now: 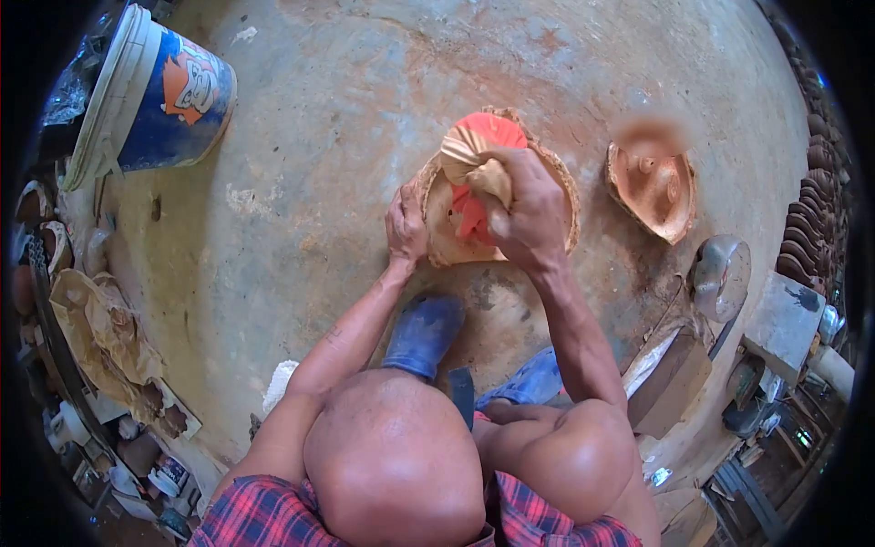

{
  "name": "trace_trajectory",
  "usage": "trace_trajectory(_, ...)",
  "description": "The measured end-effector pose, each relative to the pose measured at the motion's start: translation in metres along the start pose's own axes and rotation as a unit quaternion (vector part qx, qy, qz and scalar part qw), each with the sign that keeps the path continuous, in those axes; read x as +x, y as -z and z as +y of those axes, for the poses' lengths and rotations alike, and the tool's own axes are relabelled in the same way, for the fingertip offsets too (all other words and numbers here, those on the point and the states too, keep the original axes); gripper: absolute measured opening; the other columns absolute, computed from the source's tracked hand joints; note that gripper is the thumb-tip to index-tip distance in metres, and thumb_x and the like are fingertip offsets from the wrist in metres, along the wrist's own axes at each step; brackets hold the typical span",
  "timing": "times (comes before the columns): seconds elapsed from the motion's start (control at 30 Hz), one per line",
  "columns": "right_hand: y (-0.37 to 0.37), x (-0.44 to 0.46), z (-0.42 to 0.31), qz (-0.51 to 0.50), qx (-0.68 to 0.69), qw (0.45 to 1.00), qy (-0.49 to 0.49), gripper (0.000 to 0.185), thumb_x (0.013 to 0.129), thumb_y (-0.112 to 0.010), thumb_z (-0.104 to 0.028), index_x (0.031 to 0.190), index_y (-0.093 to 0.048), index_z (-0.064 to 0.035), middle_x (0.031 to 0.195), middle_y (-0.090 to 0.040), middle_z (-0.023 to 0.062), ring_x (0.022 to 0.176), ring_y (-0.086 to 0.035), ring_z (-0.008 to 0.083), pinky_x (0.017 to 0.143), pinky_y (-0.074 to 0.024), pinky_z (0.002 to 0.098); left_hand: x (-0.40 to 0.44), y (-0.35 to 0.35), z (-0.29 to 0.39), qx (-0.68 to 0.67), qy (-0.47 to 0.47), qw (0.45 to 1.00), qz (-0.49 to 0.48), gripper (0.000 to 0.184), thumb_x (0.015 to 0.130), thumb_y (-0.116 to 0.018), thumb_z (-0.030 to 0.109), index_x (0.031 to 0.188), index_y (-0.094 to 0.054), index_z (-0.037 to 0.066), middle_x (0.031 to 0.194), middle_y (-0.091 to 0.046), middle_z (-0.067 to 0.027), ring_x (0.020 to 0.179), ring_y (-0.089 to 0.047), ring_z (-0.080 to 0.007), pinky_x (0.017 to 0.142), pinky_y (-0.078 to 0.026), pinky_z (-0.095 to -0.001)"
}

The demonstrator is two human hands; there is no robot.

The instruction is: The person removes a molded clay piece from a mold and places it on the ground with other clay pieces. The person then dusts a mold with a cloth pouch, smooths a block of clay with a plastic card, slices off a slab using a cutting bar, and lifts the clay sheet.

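Observation:
My right hand (530, 205) is closed around the gathered neck of a tan cloth bundle (462, 150), whose pleats fan out from the fist. The bundle is above a rough-edged, clay-coloured mould (570, 187) on the floor between my knees and the wall side. Bright orange-red patches show beside the bundle and within the mould; I cannot tell if they are cloth or coloured surface. My left hand (407, 224) grips the mould's left rim, fingers bent over the edge. The hand and bundle hide much of the mould's inside.
A second hollow clay-coloured mould (652, 187) lies to the right, its top blurred. A blue and white bucket (178, 96) lies tilted at upper left. Crumpled brown paper (105, 328) is at left. A round metal object (722, 278) and stacked curved tiles (807, 214) line the right.

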State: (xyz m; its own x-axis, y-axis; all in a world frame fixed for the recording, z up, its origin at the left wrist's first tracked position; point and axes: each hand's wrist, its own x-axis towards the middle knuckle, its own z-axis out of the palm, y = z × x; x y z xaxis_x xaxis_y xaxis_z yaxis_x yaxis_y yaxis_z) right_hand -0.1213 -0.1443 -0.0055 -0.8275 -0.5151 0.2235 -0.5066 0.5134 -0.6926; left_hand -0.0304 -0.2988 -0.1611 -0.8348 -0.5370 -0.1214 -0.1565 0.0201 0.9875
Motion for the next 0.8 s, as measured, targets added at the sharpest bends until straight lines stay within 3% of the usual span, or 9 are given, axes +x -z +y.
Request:
trace_trajectory(0.07, 0.003, -0.006, -0.012, 0.033, 0.033, 0.999, -0.013, 0.042, 0.080, -0.077, -0.010, 0.120, -0.065, -0.0113, 0.106, -0.068, 0.0161, 0.093, -0.070, 0.0390, 0.076, -0.0574, 0.0475, -0.003, 0.003, 0.002, -0.005, 0.024, 1.000, -0.009, 0.066, 0.114, -0.029, 0.047, 0.137, -0.063, -0.003, 0.126, -0.072, -0.0217, 0.119, -0.067, -0.0320, 0.103, -0.049, -0.0402)
trace_trajectory(0.13, -0.008, -0.007, -0.007, -0.066, -0.013, 0.997, -0.033, 0.040, 0.082, -0.078, -0.013, 0.120, -0.064, -0.0105, 0.105, -0.067, 0.0164, 0.091, -0.069, 0.0400, 0.075, -0.0566, 0.0486, -0.006, 0.004, 0.018, -0.002, 0.051, 0.998, -0.033, 0.072, 0.115, -0.021, 0.049, 0.139, -0.062, -0.004, 0.131, -0.070, -0.0171, 0.121, -0.065, -0.0269, 0.107, -0.048, -0.0368)
trace_trajectory(0.27, 0.018, -0.026, -0.041, -0.101, 0.020, 0.994, -0.037, 0.039, 0.083, -0.077, -0.014, 0.119, -0.063, -0.0101, 0.105, -0.066, 0.0161, 0.089, -0.069, 0.0419, 0.076, -0.0571, 0.0511, -0.008, -0.002, 0.015, -0.073, 0.053, 0.996, 0.009, 0.071, 0.115, -0.020, 0.049, 0.138, -0.062, -0.003, 0.124, -0.073, -0.0155, 0.114, -0.068, -0.0266, 0.104, -0.050, -0.0380)
trace_trajectory(0.33, 0.016, -0.031, -0.038, -0.084, 0.034, 0.995, -0.040, 0.040, 0.083, -0.077, -0.014, 0.119, -0.063, -0.0102, 0.104, -0.066, 0.0158, 0.089, -0.069, 0.0423, 0.077, -0.0575, 0.0515, -0.007, 0.002, 0.017, -0.009, 0.061, 0.998, -0.002, 0.070, 0.115, -0.022, 0.048, 0.139, -0.062, -0.003, 0.128, -0.072, -0.0187, 0.120, -0.067, -0.0291, 0.106, -0.049, -0.0391)
trace_trajectory(0.4, 0.001, -0.042, -0.026, -0.096, 0.005, 0.994, -0.060, 0.043, 0.079, -0.079, -0.014, 0.119, -0.063, -0.0110, 0.102, -0.066, 0.0153, 0.087, -0.069, 0.0412, 0.075, -0.0580, 0.0498, -0.009, -0.002, 0.005, -0.250, 0.166, 0.954, 0.005, 0.070, 0.114, -0.023, 0.050, 0.138, -0.062, -0.004, 0.127, -0.072, -0.0200, 0.120, -0.067, -0.0296, 0.106, -0.048, -0.0401)
trace_trajectory(0.43, 0.009, -0.047, -0.026, -0.169, -0.033, 0.981, -0.092, 0.041, 0.080, -0.079, -0.013, 0.118, -0.066, -0.0089, 0.099, -0.066, 0.0167, 0.091, -0.068, 0.0406, 0.080, -0.0560, 0.0463, -0.009, 0.001, 0.002, -0.169, 0.078, 0.983, 0.003, 0.072, 0.114, -0.024, 0.051, 0.137, -0.063, -0.005, 0.126, -0.073, -0.0203, 0.118, -0.068, -0.0302, 0.106, -0.048, -0.0408)
trace_trajectory(0.53, 0.035, -0.062, -0.047, -0.130, 0.031, 0.990, -0.037, 0.040, 0.081, -0.077, -0.012, 0.119, -0.066, -0.0089, 0.099, -0.066, 0.0176, 0.090, -0.067, 0.0409, 0.079, -0.0558, 0.0464, -0.007, 0.001, -0.004, -0.068, 0.062, 0.995, 0.028, 0.074, 0.114, -0.023, 0.052, 0.135, -0.064, -0.005, 0.124, -0.073, -0.0199, 0.117, -0.068, -0.0298, 0.106, -0.048, -0.0412)
trace_trajectory(0.57, 0.041, -0.067, -0.047, -0.129, 0.050, 0.989, -0.049, 0.045, 0.078, -0.079, -0.014, 0.120, -0.064, -0.0118, 0.100, -0.065, 0.0140, 0.090, -0.069, 0.0399, 0.075, -0.0568, 0.0493, -0.005, 0.000, -0.004, -0.035, 0.046, 0.998, 0.038, 0.073, 0.114, -0.023, 0.052, 0.133, -0.066, -0.004, 0.124, -0.073, -0.0194, 0.117, -0.068, -0.0288, 0.105, -0.049, -0.0402)
trace_trajectory(0.8, 0.056, -0.108, -0.021, -0.106, -0.034, 0.990, -0.081, 0.048, 0.073, -0.077, -0.010, 0.120, -0.066, -0.0133, 0.099, -0.067, 0.0141, 0.088, -0.069, 0.0386, 0.076, -0.0569, 0.0474, -0.005, -0.006, 0.004, -0.055, 0.072, 0.995, 0.044, 0.065, 0.114, -0.024, 0.044, 0.131, -0.067, -0.002, 0.119, -0.076, -0.0190, 0.110, -0.071, -0.0313, 0.099, -0.052, -0.0411)
